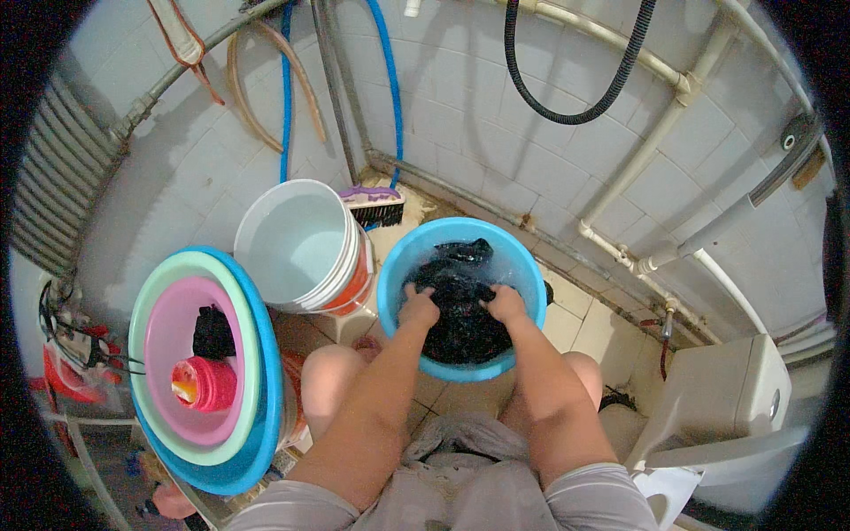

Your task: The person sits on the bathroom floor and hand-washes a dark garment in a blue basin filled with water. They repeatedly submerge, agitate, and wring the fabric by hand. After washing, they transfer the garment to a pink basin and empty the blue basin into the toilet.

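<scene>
A light blue basin (537, 292) stands on the floor between my knees, with wet black cloth (465, 310) and water in it. My left hand (420, 306) reaches over the basin's left part, its fingers closed on the cloth and partly hidden by it. Opposite, my right hand (504, 303) grips the same cloth near the right wall of the basin. One wet fold of the cloth rises above the rest at the far side. Whether it is one garment or several I cannot tell.
Left of the basin is a white bucket (359, 265) of water; a purple-backed scrub brush (376, 205) lies behind it. Stacked basins (159, 354) at the left hold a red-pink jar (212, 385) and black cloth. A toilet (717, 389) stands at the right, and pipes (637, 168) run along the wall.
</scene>
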### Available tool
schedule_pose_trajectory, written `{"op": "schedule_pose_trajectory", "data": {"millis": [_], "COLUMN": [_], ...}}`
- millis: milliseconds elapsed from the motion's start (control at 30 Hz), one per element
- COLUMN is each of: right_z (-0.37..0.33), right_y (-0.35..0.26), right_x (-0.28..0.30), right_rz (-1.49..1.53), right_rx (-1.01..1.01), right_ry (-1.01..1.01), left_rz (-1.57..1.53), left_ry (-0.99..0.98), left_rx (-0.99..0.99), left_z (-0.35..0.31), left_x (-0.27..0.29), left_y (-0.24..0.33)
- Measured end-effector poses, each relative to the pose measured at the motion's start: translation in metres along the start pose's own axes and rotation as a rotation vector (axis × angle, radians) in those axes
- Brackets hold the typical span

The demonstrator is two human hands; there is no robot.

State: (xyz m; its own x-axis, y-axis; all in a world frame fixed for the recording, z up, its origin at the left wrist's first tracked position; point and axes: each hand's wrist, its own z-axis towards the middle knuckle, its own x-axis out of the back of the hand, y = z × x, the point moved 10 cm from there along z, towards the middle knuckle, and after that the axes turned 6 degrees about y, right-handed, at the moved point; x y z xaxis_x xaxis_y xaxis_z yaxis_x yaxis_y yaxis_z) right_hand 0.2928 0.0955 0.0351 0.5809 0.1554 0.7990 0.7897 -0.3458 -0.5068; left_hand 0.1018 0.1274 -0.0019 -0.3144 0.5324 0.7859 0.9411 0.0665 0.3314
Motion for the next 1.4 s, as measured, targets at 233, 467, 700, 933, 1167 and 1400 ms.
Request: {"op": "schedule_pose_trajectory", "data": {"millis": [233,467,700,933,1167,1400], "right_z": [-0.112,-0.125,-0.018,-0.085,-0.080,-0.071], "right_y": [-0.181,-0.186,-0.046,-0.143,-0.119,-0.090], "right_x": [0.072,0.098,0.101,0.129,0.122,0.043], "right_rz": [0.300,0.312,0.266,0.595,0.856,0.246], "right_rx": [0.867,0.751,0.004,0.598,0.500,0.436], "right_ry": [0.163,0.535,0.352,-0.041,-0.173,-0.337], "left_rz": [-1.604,-2.057,-1.062,-0.180,-0.704,-1.621], "left_ry": [-0.294,-0.581,0.011,0.164,-0.050,-0.393], "left_rx": [0.096,-0.078,-0.238,-0.882,-0.439,-0.472], "left_z": [-0.050,-0.061,-0.091,-0.144,-0.125,-0.161], "left_x": [0.043,0.033,0.080,0.141,0.139,0.165], "left_y": [0.043,0.081,0.086,0.119,0.102,0.104]}}
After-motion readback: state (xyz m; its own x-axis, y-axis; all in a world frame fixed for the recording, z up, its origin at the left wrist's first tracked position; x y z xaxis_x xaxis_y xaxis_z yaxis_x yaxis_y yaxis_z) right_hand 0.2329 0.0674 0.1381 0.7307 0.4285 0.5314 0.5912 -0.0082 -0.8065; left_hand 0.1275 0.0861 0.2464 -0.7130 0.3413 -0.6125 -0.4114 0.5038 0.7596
